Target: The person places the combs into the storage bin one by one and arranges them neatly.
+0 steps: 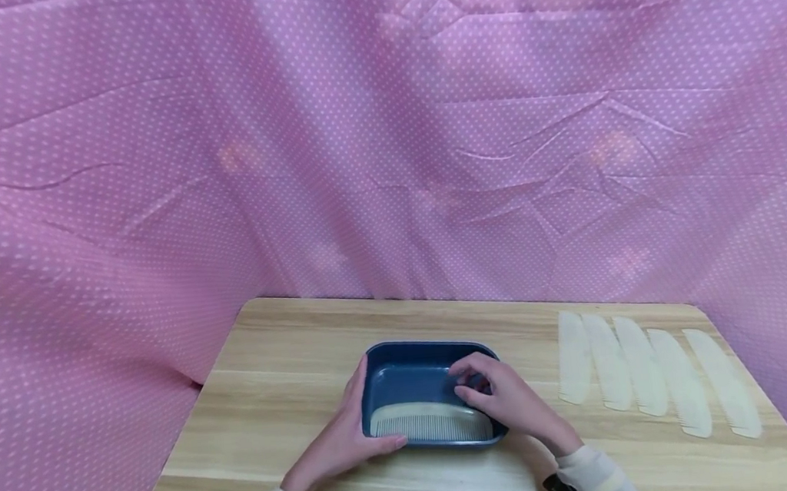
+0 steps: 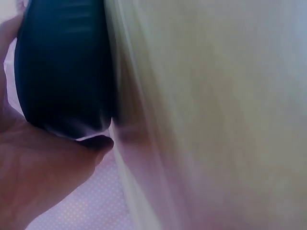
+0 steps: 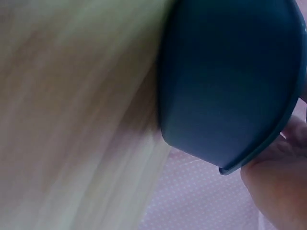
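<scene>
A dark blue, deep rectangular tray stands on the table, close in front of me. Inside it, along the near side, lies a pale cream comb with its teeth toward me. My left hand grips the tray's left end, thumb along the near rim and fingers along the side; the left wrist view shows the palm against the tray wall. Over the tray's right end is my right hand, fingers loosely bent, thumb apart from them and nothing visible between. The right wrist view shows the tray's outer wall beside that hand.
Several pale combs lie side by side in a slanting row on the right of the wood-grain table. Pink dotted cloth hangs behind the table and at both sides.
</scene>
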The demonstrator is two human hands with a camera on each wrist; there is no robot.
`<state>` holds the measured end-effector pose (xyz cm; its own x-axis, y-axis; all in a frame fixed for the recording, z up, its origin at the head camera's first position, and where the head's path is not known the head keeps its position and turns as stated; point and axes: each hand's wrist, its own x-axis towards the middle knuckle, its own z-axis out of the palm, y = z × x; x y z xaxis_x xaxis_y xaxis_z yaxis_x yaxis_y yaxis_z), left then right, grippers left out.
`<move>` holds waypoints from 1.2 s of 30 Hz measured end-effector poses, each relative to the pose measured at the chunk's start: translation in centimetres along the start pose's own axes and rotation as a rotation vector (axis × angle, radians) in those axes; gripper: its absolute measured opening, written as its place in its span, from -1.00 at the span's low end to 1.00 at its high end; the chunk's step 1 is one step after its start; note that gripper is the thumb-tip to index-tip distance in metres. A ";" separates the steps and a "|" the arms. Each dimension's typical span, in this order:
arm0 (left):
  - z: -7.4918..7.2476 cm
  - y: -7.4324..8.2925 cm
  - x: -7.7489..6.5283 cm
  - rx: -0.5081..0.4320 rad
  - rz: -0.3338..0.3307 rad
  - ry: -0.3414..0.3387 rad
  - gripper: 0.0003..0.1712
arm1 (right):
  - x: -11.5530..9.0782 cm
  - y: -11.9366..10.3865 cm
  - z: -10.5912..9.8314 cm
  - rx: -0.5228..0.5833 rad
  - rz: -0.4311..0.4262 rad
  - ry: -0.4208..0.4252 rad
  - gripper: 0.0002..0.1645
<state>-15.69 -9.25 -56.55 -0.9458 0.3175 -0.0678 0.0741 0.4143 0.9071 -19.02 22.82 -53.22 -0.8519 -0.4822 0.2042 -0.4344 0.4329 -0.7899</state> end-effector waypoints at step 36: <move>0.1 -0.7 0.8 0.028 0.035 -0.012 0.74 | -3.5 4.7 -6.8 -0.158 0.425 0.432 -0.38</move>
<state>-16.48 -9.23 -57.26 -0.9385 0.3427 -0.0416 0.1160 0.4266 0.8970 -20.05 31.71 -53.75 -0.9868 0.0935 0.1325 -0.0419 0.6423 -0.7653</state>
